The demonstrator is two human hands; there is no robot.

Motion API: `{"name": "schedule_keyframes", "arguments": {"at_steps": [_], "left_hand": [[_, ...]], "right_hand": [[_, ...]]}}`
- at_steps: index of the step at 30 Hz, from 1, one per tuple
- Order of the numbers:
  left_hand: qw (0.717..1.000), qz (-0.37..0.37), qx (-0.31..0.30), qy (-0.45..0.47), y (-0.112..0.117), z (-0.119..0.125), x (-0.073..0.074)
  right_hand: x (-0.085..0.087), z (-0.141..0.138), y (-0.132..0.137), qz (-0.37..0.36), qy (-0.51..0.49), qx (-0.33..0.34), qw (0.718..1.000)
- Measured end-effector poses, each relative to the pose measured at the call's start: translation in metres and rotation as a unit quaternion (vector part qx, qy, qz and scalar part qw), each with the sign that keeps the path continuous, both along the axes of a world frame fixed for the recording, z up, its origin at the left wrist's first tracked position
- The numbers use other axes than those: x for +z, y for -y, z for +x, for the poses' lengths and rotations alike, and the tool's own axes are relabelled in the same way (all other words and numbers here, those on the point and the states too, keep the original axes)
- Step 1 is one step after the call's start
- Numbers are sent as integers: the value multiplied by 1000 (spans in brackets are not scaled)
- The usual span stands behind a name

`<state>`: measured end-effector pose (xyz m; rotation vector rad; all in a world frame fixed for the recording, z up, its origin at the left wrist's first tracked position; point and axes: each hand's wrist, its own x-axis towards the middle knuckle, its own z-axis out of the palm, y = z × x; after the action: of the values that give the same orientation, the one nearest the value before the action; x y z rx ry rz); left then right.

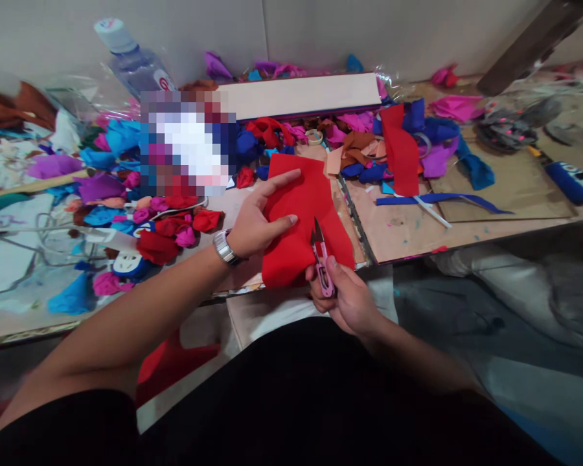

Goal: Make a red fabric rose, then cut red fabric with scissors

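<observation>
A piece of red fabric [291, 220] lies across the table's front edge, before my body. My left hand [260, 223] rests on its left part, open, thumb and index finger stretched out apart over the cloth; the other fingers hardly show. On that wrist is a metal watch. In my right hand [344, 291] is a pair of pink-handled thread snips [323, 275], held at the front edge of the cloth. Their dark blades point away from me over the red fabric and look slightly parted. Whether the blades touch the cloth, I cannot tell.
Crumpled fabric scraps [102, 188] in many colours cover the table's left and back. A red strip [402, 152] and a blue strip [442, 202] lie to the right. A capped bottle [136, 65] stands at back left, near a power socket [129, 262]. Part of the view is pixelated.
</observation>
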<state>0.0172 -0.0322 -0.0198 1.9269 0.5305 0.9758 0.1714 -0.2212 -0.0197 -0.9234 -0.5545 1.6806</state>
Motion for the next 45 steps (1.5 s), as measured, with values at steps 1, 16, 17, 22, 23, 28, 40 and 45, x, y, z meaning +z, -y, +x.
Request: {"name": "schedule_keyframes", "arguments": {"at_steps": [1, 16, 17, 22, 23, 28, 40, 45], "left_hand": [[1000, -5, 0, 1, 1, 0, 0], [1000, 7, 23, -13, 4, 1, -4], [1000, 9, 25, -13, 4, 1, -4], [999, 12, 31, -13, 6, 2, -6], [999, 11, 30, -11, 7, 2, -7], [1000, 6, 20, -6, 9, 4, -9], [999, 26, 7, 22, 3, 4, -15], [996, 30, 21, 76, -3, 10, -24]], "right_hand": [[-1, 0, -1, 4, 8, -6, 1000], [-12, 12, -6, 13, 54, 4, 998], [-13, 13, -6, 14, 53, 9, 998], [-13, 20, -8, 18, 81, 40, 996], [-11, 22, -9, 21, 97, 53, 994], [0, 33, -11, 55, 146, 140, 978], [-11, 32, -13, 66, 140, 154, 976], [-17, 27, -12, 76, 102, 139, 982]]}}
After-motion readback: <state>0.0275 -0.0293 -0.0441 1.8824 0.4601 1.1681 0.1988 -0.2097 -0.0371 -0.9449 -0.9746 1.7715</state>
